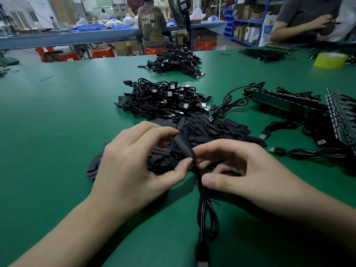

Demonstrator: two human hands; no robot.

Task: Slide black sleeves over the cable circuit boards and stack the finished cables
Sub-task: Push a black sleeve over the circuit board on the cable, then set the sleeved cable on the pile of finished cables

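Bench inventory, head view.

- Hands, two, held close together over the green table (pixel 57 112). The left hand (pixel 131 162) is pinched on one black sleeve (pixel 184 145) between thumb and fingertips. The right hand (pixel 237 170) is pinched on one cable (pixel 204 199) just below the sleeve's lower end. The cable is looped down toward the near edge, with its plug (pixel 201 251) at the bottom, blurred.
- Loose sleeves, one flat heap (pixel 212 130), too many to be counted, lying directly beyond the hands.
- Sleeved cables, two heaps: the nearer heap (pixel 163 99) just behind the loose sleeves, the farther heap (pixel 177 60) well beyond it.
- Circuit-board panels, two (pixel 285 103) (pixel 342 120), at the right, with cables attached.
- Yellow tape roll, one (pixel 330 59), far right.
- Containers: blue bins (pixel 90 27) on a rear table; contents cannot be made out.
- Legible writing: "UNKN OWN" on the back of a seated person's shirt (pixel 152 22). Nothing else can be read.
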